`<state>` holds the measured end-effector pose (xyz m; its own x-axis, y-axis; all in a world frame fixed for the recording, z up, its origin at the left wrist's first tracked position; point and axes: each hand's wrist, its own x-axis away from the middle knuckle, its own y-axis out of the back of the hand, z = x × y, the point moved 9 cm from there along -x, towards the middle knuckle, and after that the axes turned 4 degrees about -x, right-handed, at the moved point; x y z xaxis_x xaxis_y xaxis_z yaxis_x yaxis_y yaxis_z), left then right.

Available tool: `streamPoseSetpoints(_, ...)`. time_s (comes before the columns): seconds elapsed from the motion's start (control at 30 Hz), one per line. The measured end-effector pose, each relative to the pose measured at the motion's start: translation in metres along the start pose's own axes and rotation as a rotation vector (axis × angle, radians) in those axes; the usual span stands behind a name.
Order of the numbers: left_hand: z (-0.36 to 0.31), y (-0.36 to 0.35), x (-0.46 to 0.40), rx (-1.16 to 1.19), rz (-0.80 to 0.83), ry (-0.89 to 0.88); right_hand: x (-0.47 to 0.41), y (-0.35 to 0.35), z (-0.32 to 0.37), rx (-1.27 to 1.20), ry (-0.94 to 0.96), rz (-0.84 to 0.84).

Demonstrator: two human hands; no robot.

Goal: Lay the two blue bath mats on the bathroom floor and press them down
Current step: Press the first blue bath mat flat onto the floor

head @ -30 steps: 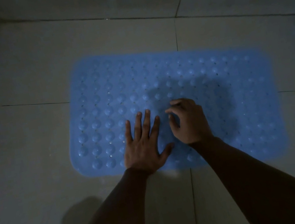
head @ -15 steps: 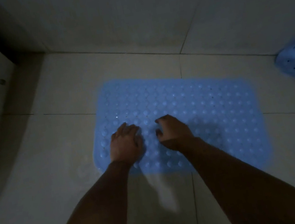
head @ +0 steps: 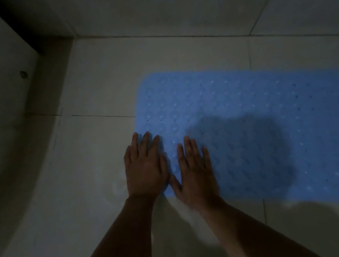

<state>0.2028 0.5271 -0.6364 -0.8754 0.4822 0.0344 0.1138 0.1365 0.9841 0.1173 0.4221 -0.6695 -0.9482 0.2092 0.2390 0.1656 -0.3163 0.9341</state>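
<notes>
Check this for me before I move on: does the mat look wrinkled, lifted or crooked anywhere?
Nothing stands out. The blue mat lies flat on the floor tiles, with both hands, left and right, flat on its near-left corner.

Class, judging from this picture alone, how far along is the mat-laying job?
Done: one blue bath mat lies flat on the tiled floor. In hand: the left hand and right hand press flat on its near-left corner. Left: the rest of this mat, and the second mat, which is out of view.
</notes>
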Motion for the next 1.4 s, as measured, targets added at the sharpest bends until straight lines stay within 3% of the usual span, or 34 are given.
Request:
streamPoseSetpoints(0.4, 0.026, -0.002, -0.013, -0.013, -0.015, 0.052, 0.002, -0.006, -0.001, -0.056, 0.003, -0.009)
streamPoseSetpoints(0.63, 0.018, 0.017, -0.015, -0.006, -0.023, 0.027, -0.016, 0.017, -0.007, -0.241, -0.034, 0.085)
streamPoseSetpoints(0.77, -0.010, 0.013, -0.015, -0.008, -0.006, -0.092, -0.053, 0.065, -0.030, -0.442, -0.144, 0.088)
streamPoseSetpoints(0.9, -0.055, -0.020, -0.011, -0.021, 0.066, -0.239, -0.062, 0.114, -0.063, -0.556, -0.147, -0.156)
streamPoseSetpoints(1.0, -0.062, -0.041, -0.013, -0.076, 0.062, -0.216, -0.067, 0.116, -0.074, -0.540, -0.060, -0.277)
streamPoseSetpoints(1.1, -0.062, -0.040, -0.016, -0.069, 0.010, -0.223, -0.071, 0.108, -0.080, -0.507, 0.008, -0.310)
streamPoseSetpoints(1.4, -0.056, -0.049, -0.008, -0.025, 0.075, -0.211, -0.053, 0.086, -0.075, -0.515, 0.067, -0.323)
